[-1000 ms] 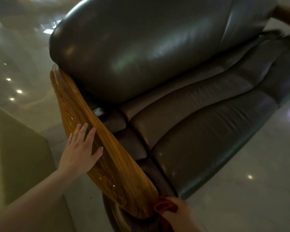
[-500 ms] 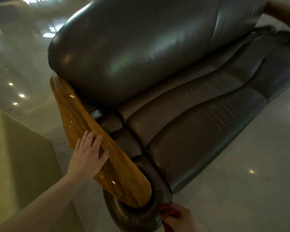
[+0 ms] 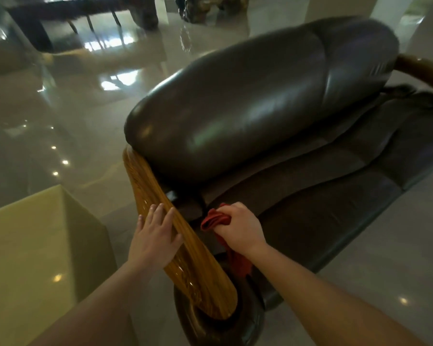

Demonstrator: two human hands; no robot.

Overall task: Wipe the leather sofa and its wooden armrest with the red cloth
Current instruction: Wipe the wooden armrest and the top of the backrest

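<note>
A dark brown leather sofa (image 3: 248, 116) fills the middle and right of the view, its seat running to the right. Its glossy wooden armrest (image 3: 205, 273) slopes from the backrest down toward me. My left hand (image 3: 154, 237) lies flat and open on the armrest's outer side. My right hand (image 3: 240, 226) is closed around a bunched red cloth (image 3: 214, 219) and presses it on the leather just inside the armrest, at the seat's near corner. Part of the cloth hangs down under my wrist.
A yellowish block-shaped table (image 3: 33, 258) stands at the left, close to the armrest. Shiny tiled floor (image 3: 73, 116) surrounds the sofa. A second wooden armrest (image 3: 425, 68) shows at the far right. Dark furniture (image 3: 85, 11) stands at the back.
My right hand has come up from below the armrest's front end and now holds the red cloth on the seat beside the armrest. The view has tilted up. My left hand stays on the armrest.
</note>
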